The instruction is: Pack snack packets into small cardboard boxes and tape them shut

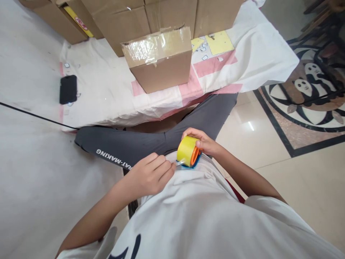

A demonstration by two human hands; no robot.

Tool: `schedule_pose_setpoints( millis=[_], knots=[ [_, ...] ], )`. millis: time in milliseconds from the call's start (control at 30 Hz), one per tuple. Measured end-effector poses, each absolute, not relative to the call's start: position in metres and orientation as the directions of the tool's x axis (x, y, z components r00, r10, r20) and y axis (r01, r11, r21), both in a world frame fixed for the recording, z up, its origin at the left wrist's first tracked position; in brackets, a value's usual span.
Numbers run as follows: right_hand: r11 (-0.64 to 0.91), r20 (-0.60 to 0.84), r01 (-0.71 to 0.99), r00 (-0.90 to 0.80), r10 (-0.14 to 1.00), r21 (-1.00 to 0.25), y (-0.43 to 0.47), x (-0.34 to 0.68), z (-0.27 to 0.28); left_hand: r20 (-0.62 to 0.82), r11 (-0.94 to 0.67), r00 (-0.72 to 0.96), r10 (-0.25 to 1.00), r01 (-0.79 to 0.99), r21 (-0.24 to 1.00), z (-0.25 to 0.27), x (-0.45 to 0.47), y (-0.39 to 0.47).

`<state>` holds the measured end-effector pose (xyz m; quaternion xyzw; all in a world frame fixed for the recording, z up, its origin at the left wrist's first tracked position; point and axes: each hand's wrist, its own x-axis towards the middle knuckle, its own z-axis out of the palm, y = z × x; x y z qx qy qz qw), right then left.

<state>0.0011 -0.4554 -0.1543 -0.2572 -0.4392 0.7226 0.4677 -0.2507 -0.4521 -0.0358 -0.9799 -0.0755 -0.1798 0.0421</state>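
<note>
My right hand [202, 141] grips a yellow tape roll [185, 149] with an orange inner ring, its fingers over the top and the thumb on the side. Some blue shows along the roll's lower edge. Pinched at the roll's near-left side is a small clear strip [181, 163], held in the closed fingers of my left hand [156, 174]. The strip looks like tape, but its far end cannot be made out. Both hands are over my lap, close to the white shirt and grey trousers [145, 144].
Ahead, a low surface with a white and pink cloth [107, 97] carries a taped cardboard box [164, 72]. Larger cardboard boxes [172, 16] stand behind it. A black phone [68, 89] lies at the left. Tiled floor with a panda pattern [309, 86] is at the right.
</note>
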Motion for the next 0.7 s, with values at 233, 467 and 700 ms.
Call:
schedule_pose_setpoints(
  millis=[233, 467, 700],
  knots=[
    [-0.203, 0.028, -0.448, -0.457, 0.889, -0.871, -0.454, 0.0, -0.152, 0.332, -0.985, 0.939, 0.092, 0.136, -0.11, -0.034, -0.256, -0.45],
    [-0.277, -0.016, -0.442, -0.508, 0.861, -0.853, -0.448, -0.002, -0.15, 0.322, -0.982, 0.944, 0.064, 0.117, -0.147, -0.036, -0.262, -0.448],
    [-0.334, -0.055, -0.454, -0.524, 0.85, -0.826, -0.444, -0.002, -0.151, 0.327, -0.982, 0.943, 0.056, 0.111, -0.152, -0.039, -0.267, -0.45]
  ],
)
